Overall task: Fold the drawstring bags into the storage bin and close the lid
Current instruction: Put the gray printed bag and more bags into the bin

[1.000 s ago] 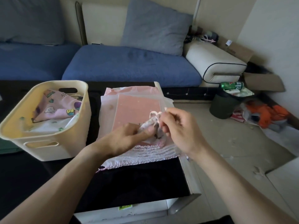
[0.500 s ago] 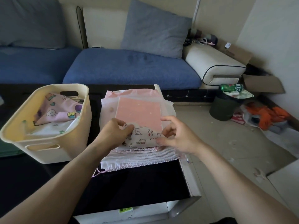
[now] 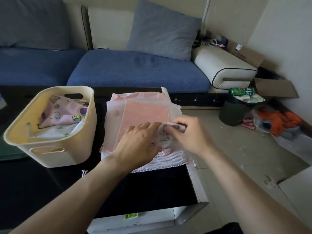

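Behind the black counter (image 3: 152,191) sits a blue sofa (image 3: 135,70). Left hand (image 3: 136,147) presses flat on a small printed bag (image 3: 163,139); right hand (image 3: 189,134) pinches its folded edge. Cream bin (image 3: 55,154) stands beside.

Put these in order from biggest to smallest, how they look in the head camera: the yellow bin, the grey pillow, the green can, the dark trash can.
1. Yellow bin and grey pillow look about alike; the bin is nearer, so unsure.
2. Dark trash can.
3. Green can.

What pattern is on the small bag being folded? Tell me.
Small animal prints on pale bag; head view.
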`<state>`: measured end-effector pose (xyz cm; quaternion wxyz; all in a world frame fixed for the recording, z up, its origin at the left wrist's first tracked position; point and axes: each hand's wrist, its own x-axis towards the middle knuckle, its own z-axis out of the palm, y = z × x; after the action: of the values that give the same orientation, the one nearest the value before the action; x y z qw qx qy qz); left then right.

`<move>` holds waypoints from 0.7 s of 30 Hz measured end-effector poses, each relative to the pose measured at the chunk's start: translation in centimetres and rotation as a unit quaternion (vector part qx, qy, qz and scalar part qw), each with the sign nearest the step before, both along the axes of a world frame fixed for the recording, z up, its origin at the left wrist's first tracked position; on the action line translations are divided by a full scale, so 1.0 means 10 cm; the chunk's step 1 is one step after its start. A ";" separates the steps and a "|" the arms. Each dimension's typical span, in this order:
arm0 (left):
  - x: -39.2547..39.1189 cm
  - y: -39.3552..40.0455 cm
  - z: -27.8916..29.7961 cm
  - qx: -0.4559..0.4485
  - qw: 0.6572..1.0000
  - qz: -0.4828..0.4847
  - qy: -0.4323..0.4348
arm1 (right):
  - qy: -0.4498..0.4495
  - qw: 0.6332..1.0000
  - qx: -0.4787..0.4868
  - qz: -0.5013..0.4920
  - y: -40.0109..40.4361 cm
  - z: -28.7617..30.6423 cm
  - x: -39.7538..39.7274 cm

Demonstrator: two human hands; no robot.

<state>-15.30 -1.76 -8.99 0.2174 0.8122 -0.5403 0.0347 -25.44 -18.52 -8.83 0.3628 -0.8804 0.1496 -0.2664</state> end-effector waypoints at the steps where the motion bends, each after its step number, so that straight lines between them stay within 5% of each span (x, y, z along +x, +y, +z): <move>1: 0.00 -0.01 0.02 -0.028 1.000 0.007 -0.010 | -0.059 0.997 -0.041 -0.031 0.02 0.03 0.01; 5: 0.00 -0.05 0.07 -0.167 0.985 0.044 0.014 | -0.207 0.962 -0.149 -0.098 0.10 0.16 0.07; 9: 0.08 0.02 0.15 -0.264 0.948 0.151 0.089 | -0.193 0.965 -0.113 -0.140 0.16 0.15 0.08; 13: 0.20 0.11 0.21 -0.334 0.856 0.236 0.315 | -0.013 0.979 0.180 -0.100 0.19 0.14 0.11; 17: 0.18 0.19 0.21 -0.362 0.727 0.177 0.556 | 0.060 0.882 0.461 0.078 0.33 0.04 0.26; 21: 0.24 0.38 0.26 -0.365 0.793 0.128 0.471 | -0.020 0.884 0.461 0.070 0.57 0.02 0.49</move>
<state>-12.94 2.01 -6.38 0.7187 0.6501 -0.2098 -0.1300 -20.58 -12.85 -8.62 0.7485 -0.6162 0.1868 -0.1584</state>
